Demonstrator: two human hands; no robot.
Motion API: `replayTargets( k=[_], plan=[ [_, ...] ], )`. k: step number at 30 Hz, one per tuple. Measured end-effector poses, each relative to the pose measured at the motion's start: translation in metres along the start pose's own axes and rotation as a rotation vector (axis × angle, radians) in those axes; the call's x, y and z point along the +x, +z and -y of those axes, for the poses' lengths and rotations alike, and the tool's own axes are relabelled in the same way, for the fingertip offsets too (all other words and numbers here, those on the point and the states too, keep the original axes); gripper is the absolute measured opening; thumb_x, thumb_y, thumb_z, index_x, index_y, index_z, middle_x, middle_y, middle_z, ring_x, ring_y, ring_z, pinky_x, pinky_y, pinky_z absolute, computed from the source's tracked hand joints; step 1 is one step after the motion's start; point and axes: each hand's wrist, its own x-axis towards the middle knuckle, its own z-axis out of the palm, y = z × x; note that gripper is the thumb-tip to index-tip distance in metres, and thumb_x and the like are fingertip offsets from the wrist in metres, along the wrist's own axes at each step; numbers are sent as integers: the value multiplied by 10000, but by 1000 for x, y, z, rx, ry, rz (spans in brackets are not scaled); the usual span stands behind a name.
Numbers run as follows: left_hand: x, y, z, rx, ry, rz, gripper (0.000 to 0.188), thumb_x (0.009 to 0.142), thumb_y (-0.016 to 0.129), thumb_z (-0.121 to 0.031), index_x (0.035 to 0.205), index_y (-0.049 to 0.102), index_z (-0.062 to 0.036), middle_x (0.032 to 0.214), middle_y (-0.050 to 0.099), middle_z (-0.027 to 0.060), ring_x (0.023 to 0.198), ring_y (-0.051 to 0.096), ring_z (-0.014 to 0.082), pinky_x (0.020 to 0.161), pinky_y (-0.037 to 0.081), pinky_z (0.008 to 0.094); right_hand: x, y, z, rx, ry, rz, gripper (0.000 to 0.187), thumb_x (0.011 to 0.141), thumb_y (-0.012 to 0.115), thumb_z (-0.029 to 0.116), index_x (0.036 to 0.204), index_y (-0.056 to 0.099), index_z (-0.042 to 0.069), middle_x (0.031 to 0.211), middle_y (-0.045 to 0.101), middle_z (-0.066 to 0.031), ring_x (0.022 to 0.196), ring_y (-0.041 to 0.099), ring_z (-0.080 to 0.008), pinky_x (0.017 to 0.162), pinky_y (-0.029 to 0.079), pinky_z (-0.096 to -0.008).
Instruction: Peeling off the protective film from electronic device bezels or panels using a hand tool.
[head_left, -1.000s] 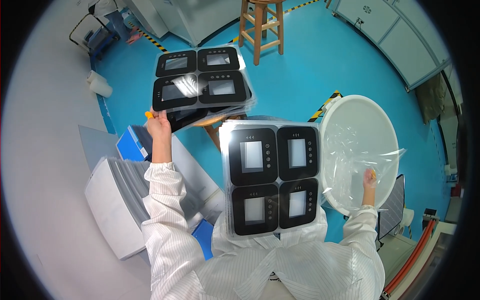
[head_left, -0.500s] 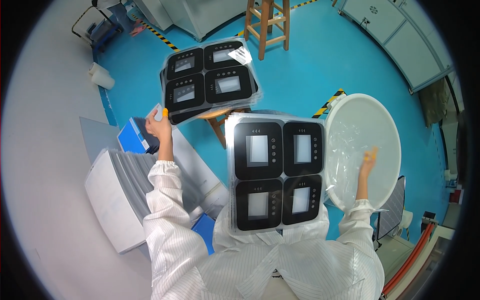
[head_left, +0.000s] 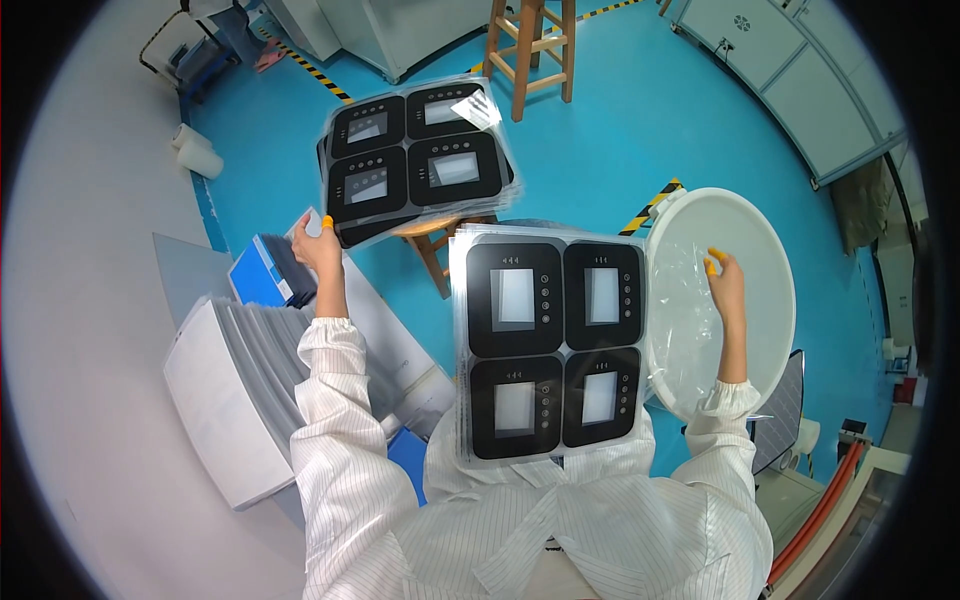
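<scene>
My left hand (head_left: pixel 318 248) is at the near left corner of a stack of printed plastic sheets (head_left: pixel 416 205), which lies on a wooden stool. A yellow cover on its thumb touches or overlaps the stack's edge; thumb and forefinger stand apart. Each sheet carries black panels with pale windows and rows of small icons. A second stack of such sheets (head_left: pixel 563 352) lies across my lap. To its right my right hand (head_left: pixel 729 288) hovers over a round white bin (head_left: pixel 765 300), its yellow-covered fingertips apart. Crumpled clear film (head_left: pixel 682 320) lies in the bin's left side.
Left of my left arm stand a thick pile of grey-white sheets (head_left: pixel 235 400) and a blue box (head_left: pixel 258 272). Another wooden stool (head_left: pixel 530 60) stands farther off. A dark panel (head_left: pixel 780 420) leans beyond the bin. Cabinets (head_left: pixel 790 90) line the far right.
My right hand has moved up and slightly left over the bin and is now sharp instead of blurred. My left hand stays at the stack's corner.
</scene>
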Motion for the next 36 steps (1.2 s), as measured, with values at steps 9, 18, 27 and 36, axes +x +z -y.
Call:
replayTargets(
  k=[9,18,27,36],
  plan=[
    [-47,-34,-60,16,350,-54,370,738,625,-99,1102,560,-105,1102,540,152,1121,423,309,1013,253,412,-27,13,185,493,-424,130,242,802,596,22,1042,623,40,1136,566,-108,1026,557,-259,876,433,-324],
    [-169,-86,-115,-206,672,614,417,676,588,22,1081,616,-73,1219,486,125,1252,310,378,1033,245,457,-42,63,262,469,-765,293,317,762,625,34,1078,605,37,1190,514,-124,1182,415,-319,1001,342,-393],
    [-185,-88,-116,-249,592,634,464,679,572,32,1133,587,-61,1279,427,168,1262,295,397,1030,255,460,-46,102,289,309,-822,293,340,794,628,122,1113,567,20,1291,399,-167,1282,273,-357,1045,251,-454],
    [-194,-97,-124,-401,576,595,350,656,567,85,963,636,-69,1268,449,163,1275,291,400,1026,264,465,-43,82,293,567,-770,330,299,774,637,62,1057,552,14,1290,425,-113,1299,278,-324,1047,254,-444]
  ],
)
